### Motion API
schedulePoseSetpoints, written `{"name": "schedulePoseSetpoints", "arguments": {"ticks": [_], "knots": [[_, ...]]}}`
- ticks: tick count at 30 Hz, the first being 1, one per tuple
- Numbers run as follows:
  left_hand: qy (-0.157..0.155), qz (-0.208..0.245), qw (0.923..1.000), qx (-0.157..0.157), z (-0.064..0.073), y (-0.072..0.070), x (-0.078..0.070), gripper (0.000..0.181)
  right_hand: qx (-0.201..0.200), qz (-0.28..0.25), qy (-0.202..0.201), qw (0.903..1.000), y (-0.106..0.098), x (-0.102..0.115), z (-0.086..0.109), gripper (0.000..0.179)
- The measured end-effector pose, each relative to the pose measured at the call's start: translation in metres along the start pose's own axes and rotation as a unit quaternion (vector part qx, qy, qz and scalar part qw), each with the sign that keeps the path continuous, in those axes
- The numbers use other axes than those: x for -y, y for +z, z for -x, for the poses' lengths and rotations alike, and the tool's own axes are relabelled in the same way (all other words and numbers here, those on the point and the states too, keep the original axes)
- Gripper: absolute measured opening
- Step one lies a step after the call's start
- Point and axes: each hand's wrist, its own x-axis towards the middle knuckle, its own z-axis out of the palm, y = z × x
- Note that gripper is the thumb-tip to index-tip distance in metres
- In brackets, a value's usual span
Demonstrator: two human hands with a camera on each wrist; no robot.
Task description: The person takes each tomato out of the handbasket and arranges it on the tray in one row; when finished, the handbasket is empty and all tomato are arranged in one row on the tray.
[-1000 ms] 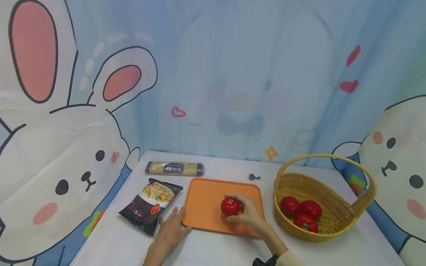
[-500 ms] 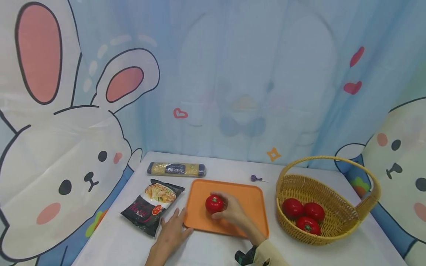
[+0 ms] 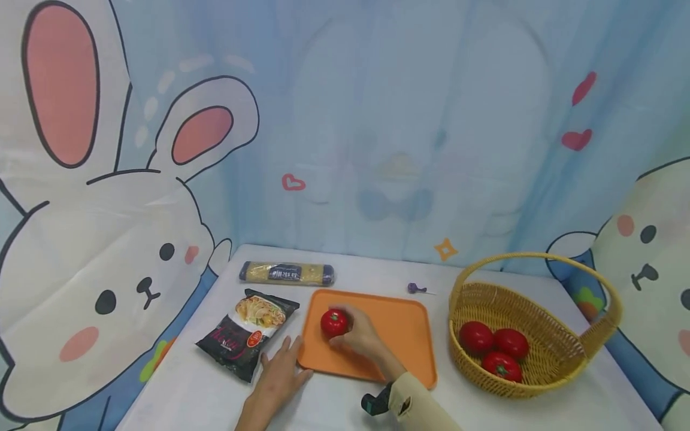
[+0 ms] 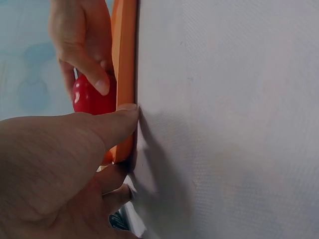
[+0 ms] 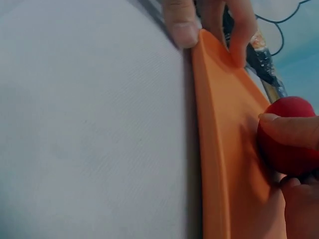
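yellow packet, purple object, rabbit-print curtain

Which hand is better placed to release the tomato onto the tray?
Likely the right hand: it grips the tomato over the orange tray, while the left hand touches the tray's near-left corner.

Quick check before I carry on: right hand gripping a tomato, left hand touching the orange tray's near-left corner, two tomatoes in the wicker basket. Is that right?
Not quite: the head view shows three tomatoes in the wicker basket, not two. The right hand grips a tomato, and the left hand touches the orange tray's near-left corner, as you said.
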Motion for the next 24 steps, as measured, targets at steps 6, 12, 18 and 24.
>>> {"name": "schedulePoseSetpoints", "arguments": {"ticks": [6, 12, 18, 24], "knots": [[0.009, 0.009, 0.9999, -0.007, 0.002, -0.002, -0.001, 0.076, -0.002, 0.012, -0.010, 0.9999, 0.007, 0.004, -0.010, 0.080], [0.017, 0.014, 0.9997, -0.013, 0.006, -0.003, -0.001, 0.076, 0.009, 0.028, 0.003, 0.9996, 0.011, 0.007, -0.017, 0.081], [0.004, 0.012, 0.9999, -0.004, 0.004, -0.002, 0.001, 0.077, 0.015, 0.037, 0.020, 0.9990, 0.012, 0.009, -0.022, 0.079], [-0.002, 0.013, 0.9999, 0.003, 0.003, -0.002, -0.001, 0.077, 0.020, 0.023, 0.032, 0.9990, 0.013, 0.010, -0.022, 0.080]]}}
